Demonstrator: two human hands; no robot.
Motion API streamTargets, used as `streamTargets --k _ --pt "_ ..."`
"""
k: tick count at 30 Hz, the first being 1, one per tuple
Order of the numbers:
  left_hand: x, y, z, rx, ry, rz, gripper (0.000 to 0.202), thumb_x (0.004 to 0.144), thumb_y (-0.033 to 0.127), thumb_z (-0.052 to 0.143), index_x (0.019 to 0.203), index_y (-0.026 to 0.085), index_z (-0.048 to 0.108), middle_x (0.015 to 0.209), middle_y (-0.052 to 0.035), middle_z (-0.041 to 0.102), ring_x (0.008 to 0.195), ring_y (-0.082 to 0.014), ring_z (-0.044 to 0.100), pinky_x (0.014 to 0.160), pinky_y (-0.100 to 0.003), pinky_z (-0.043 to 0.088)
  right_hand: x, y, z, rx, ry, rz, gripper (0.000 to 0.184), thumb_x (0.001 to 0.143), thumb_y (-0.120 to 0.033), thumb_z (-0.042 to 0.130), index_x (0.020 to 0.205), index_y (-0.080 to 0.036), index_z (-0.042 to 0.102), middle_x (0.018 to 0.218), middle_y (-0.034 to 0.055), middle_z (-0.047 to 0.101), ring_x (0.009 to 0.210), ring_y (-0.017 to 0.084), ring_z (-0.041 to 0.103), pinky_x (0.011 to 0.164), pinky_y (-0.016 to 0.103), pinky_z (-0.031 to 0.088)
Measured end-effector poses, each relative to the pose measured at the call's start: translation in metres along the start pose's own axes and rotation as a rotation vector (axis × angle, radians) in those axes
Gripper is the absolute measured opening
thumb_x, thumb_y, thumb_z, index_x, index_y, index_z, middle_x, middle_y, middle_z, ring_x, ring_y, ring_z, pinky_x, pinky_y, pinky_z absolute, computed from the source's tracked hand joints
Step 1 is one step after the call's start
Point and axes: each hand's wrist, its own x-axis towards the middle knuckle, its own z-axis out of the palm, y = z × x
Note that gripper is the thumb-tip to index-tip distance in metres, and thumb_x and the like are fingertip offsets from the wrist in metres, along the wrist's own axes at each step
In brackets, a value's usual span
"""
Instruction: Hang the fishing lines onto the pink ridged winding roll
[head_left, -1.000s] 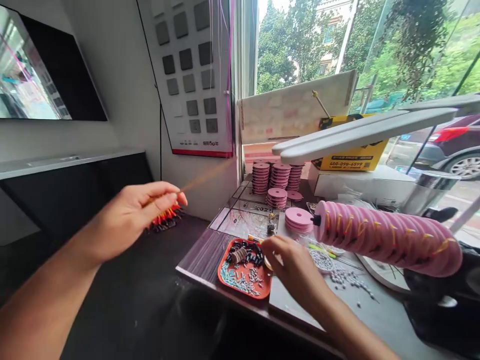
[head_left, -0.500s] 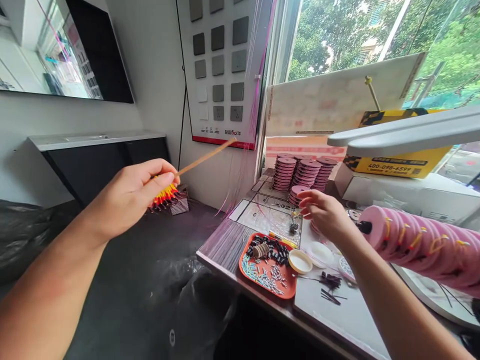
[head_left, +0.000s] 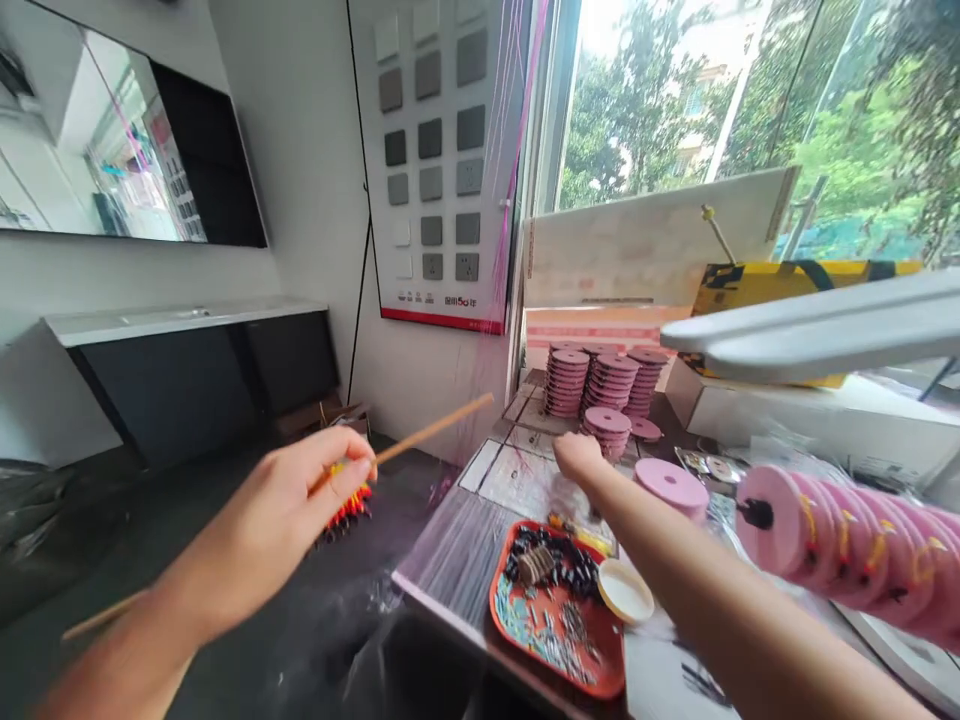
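Observation:
My left hand (head_left: 315, 490) is closed around a thin wooden stick (head_left: 435, 430), which points up and to the right. A bunch of small red and yellow pieces with dark tips (head_left: 351, 508) hangs at the same hand, partly behind the fingers. Over the table, my right hand (head_left: 579, 458) is closed with the fingers curled away from view, so whatever they hold is hidden. It is just left of a short stack of pink foam spools (head_left: 607, 425). Below it sits a red tray (head_left: 555, 640) of black pieces and small coloured bits.
Taller stacks of pink spools (head_left: 566, 385) stand behind. At the right, a row of pink spools (head_left: 840, 535) wound with line sits on a black rod. A white lid (head_left: 625, 590) overlaps the tray. A long pale bar (head_left: 817, 325) juts in from the right, and pink threads (head_left: 504, 250) hang near the window.
My right hand has moved left and its spread fingers have closed. The left hand, still holding the stick, appears lower and further right as the view tilts upward.

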Motion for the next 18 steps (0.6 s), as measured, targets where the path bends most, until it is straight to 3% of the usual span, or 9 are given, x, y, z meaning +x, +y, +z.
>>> streamTargets --k 4,8,12,18 --pt "0.002 -0.012 0.012 -0.05 -0.096 -0.054 0.033 0.083 0.052 0.036 0.069 0.024 0.047 0.062 0.0039 0.042 0.058 -0.0162 0.041 0.054 -0.027 0.032 0.021 0.014 0.02 0.077 -0.074 0.158 0.031 0.086 -0.034 0.054 0.111 -0.016 0.052 0.11 0.0054 0.056 0.092 0.017 0.057 0.077 0.038 0.049" --pt "0.015 -0.022 0.023 -0.069 -0.149 -0.036 0.032 0.084 0.05 0.037 0.069 0.024 0.047 0.062 0.0035 0.043 0.058 -0.0159 0.041 0.053 -0.026 0.032 0.032 0.032 0.028 0.195 -0.072 0.224 0.032 0.086 -0.034 0.054 0.112 -0.016 0.052 0.111 0.0058 0.055 0.094 0.017 0.057 0.078 0.039 0.049" --pt "0.025 -0.019 0.033 -0.056 -0.209 -0.015 0.029 0.086 0.044 0.037 0.069 0.023 0.047 0.063 0.0042 0.044 0.057 -0.014 0.04 0.053 -0.025 0.031 0.043 0.039 0.014 0.368 0.01 0.246 0.031 0.086 -0.034 0.054 0.111 -0.016 0.052 0.113 0.0067 0.054 0.097 0.018 0.056 0.081 0.039 0.047" --pt "0.03 -0.008 0.048 -0.019 -0.233 0.067 0.024 0.086 0.033 0.037 0.067 0.021 0.048 0.064 0.0041 0.049 0.058 -0.0134 0.044 0.054 -0.025 0.033 0.053 0.017 -0.013 0.817 0.073 0.133 0.03 0.086 -0.034 0.054 0.111 -0.016 0.053 0.111 0.0054 0.055 0.093 0.017 0.057 0.077 0.037 0.049"
